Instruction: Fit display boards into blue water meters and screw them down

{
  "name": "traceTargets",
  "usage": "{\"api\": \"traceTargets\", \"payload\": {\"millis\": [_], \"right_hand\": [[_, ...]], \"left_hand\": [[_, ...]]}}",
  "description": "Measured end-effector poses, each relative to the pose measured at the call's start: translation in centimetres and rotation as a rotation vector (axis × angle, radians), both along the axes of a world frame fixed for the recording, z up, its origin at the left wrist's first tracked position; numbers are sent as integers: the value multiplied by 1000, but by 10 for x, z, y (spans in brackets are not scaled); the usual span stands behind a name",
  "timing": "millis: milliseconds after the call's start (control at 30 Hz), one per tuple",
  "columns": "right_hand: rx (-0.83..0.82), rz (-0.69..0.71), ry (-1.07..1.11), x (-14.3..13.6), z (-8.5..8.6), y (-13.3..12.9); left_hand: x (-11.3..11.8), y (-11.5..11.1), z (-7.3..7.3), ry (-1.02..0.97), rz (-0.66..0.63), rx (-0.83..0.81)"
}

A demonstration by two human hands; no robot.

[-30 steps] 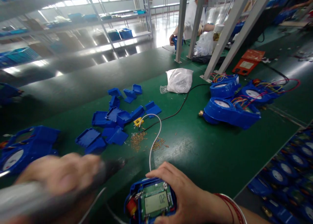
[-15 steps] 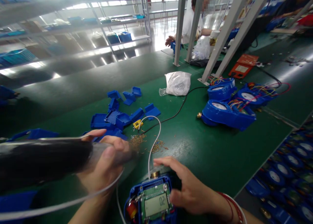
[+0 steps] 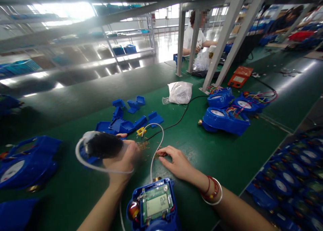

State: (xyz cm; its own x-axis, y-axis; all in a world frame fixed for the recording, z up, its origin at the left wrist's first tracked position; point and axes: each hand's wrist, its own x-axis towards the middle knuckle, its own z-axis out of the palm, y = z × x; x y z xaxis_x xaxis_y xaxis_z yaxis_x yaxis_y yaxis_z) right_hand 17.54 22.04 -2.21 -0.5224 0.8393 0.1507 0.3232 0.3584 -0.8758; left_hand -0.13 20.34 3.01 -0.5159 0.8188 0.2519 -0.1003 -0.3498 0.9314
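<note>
At lower centre-left, the left hand (image 3: 123, 158) is wrapped around a dark, cable-fed power screwdriver (image 3: 101, 145). Just right of it, the right hand (image 3: 176, 162) lies loosely curled, fingertips on small brass screws (image 3: 143, 145) scattered over the green bench. At bottom centre sits an open blue meter (image 3: 153, 205), display reading 02. Upper centre, a white plastic bag (image 3: 180, 92) holds small metal parts.

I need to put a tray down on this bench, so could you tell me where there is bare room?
The green mat is bare between the open meter and the wired blue meters. It is crowded around the blue covers, the loose screws and both hands: left hand, right hand.
</note>
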Motion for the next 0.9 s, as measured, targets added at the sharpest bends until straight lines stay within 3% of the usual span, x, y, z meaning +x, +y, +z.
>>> {"api": "traceTargets", "payload": {"millis": [100,400,600,900], "right_hand": [[16,1,-8,0,-1,-1],[128,50,7,-18,1,3],[141,41,80,-23,-1,2],[99,-8,207,-19,10,-7]], "left_hand": [[-1,-2,4,-23,-17,28],[7,-22,48,-76,-197,170],[6,-30,56,-31,-282,246],[8,-44,65,-24,-265,238]]}}
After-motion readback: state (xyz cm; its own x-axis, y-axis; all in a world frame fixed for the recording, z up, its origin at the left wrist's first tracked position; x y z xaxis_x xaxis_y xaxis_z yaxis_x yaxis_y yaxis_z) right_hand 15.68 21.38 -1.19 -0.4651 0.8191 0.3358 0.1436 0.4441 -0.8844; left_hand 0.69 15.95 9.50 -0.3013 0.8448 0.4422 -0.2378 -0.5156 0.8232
